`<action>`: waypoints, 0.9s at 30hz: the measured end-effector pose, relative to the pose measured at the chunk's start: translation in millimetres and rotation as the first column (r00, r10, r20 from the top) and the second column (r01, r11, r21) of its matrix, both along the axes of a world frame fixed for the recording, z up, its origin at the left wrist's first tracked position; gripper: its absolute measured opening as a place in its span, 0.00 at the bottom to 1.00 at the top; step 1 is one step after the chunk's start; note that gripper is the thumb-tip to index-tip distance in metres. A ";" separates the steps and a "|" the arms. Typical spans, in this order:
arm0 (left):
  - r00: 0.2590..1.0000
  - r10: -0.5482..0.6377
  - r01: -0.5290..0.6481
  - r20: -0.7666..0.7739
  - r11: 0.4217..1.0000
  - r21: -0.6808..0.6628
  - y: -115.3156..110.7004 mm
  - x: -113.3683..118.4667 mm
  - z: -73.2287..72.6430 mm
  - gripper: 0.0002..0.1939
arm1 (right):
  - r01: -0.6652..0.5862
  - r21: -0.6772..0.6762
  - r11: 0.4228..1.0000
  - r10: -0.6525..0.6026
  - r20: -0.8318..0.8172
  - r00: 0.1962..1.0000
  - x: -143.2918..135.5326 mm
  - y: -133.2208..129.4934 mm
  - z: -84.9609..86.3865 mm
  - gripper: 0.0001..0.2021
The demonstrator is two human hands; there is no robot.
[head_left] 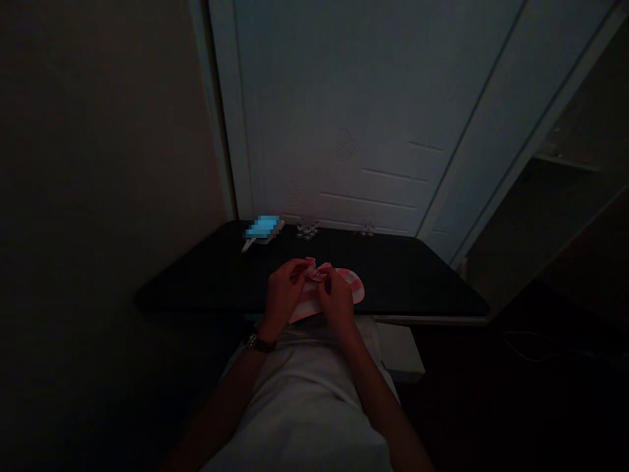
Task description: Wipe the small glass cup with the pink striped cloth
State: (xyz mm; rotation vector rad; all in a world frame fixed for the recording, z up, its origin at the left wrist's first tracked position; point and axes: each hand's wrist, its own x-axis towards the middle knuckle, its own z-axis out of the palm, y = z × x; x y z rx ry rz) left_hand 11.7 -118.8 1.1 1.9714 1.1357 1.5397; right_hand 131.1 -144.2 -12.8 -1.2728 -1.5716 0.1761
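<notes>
A pink-and-white checked piece (pixel 354 283) with a rounded right end, looking like cloth or soft sheet, lies at the near edge of the black table. Above it, my left hand (pixel 285 288) pinches the left side of a small crumpled pink part. My right hand (pixel 337 298) grips the right side of that same part, fingers closed. Between the fingertips shows a small pale, shiny bit (pixel 313 269), too dim to name. Whether the crumpled part is joined to the checked piece is unclear. A dark watch or bracelet (pixel 261 343) circles my left wrist.
On the black table (pixel 407 278), a phone with a lit, blurred screen (pixel 263 227) rests at the back left with a white cable. Small clear objects (pixel 307 229) cluster at the back, with others (pixel 367 227) farther right. A white box (pixel 400 353) sits below the front edge. A pale panel (pixel 314 98) rises behind.
</notes>
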 end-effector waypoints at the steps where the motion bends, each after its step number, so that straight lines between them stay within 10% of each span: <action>1: 1.000 0.000 0.000 0.001 1.000 0.003 0.1 0.1 -0.1 0.12 | 0.001 -0.002 1.000 -0.001 0.001 1.000 -0.1 0.0 0.1 0.11; 27: 1.000 0.011 -0.011 -0.010 1.000 0.007 -0.8 1.0 2.3 0.09 | 0.003 0.045 0.999 -0.001 -0.045 0.999 0.1 0.7 0.2 0.12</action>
